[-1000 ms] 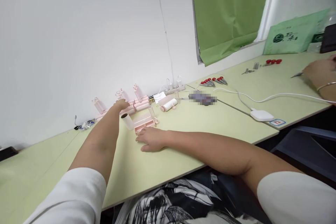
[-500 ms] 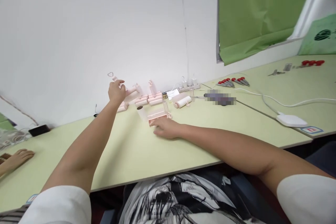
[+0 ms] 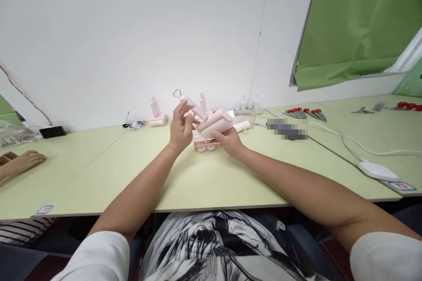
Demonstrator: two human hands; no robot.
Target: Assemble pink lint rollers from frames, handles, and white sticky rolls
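Note:
Between my hands is a pink lint roller [image 3: 216, 123], raised above the table and tilted, with a heart-shaped loop [image 3: 177, 93] at its handle's end. My left hand [image 3: 181, 131] is closed with its fingers curled at the slim handle [image 3: 197, 109]. My right hand [image 3: 230, 141] grips the thick roller end from the right, thumb on its near side. Just below, a pink part with round discs [image 3: 206, 145] lies on the table, partly covered by my hands. To the right of my right hand lies a white and pink roller [image 3: 242, 126].
More pink pieces [image 3: 157, 120] stand by the wall. A power strip [image 3: 247, 111], red-tipped tools [image 3: 298, 113], a blurred-out dark item [image 3: 286, 128] and a white charger [image 3: 377, 169] with cable are to the right. At far left, another person's hand [image 3: 26, 162] rests on the table [image 3: 108, 184].
My left hand has come back from the wall side with the heart-looped handle. My right hand has left the pink part on the table and now grips the roller. The view has turned.

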